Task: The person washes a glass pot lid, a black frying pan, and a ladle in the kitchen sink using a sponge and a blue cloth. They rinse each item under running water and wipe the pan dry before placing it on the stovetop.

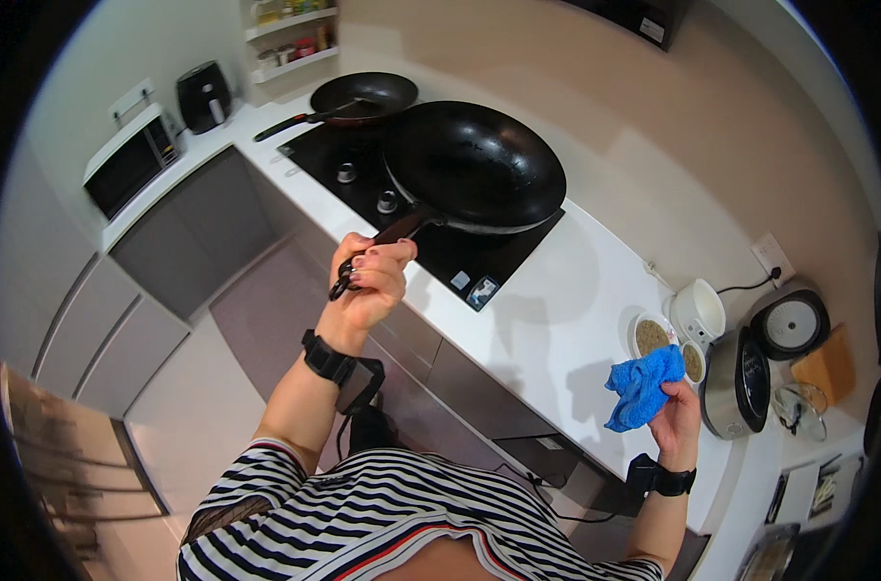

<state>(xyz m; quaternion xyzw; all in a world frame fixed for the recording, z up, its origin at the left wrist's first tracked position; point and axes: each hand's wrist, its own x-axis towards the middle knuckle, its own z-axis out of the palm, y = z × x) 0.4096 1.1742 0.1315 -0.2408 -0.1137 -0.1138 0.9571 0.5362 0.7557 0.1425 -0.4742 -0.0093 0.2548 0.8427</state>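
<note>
My left hand is wrapped around the dark handle of a large black wok. The wok is tilted, its glossy inside facing me, over the right part of a black glass cooktop. Whether its base touches the cooktop is hidden. In my right hand I hold a crumpled blue cloth above the white worktop, near two bowls. The cloth covers part of the nearer edge of the larger bowl, which holds a brownish grainy food.
A black frying pan sits on the cooktop's far left, its handle jutting out. Beside the bowls stand a white electric pot and an open-lidded rice cooker. A microwave and a black air fryer occupy the left counter.
</note>
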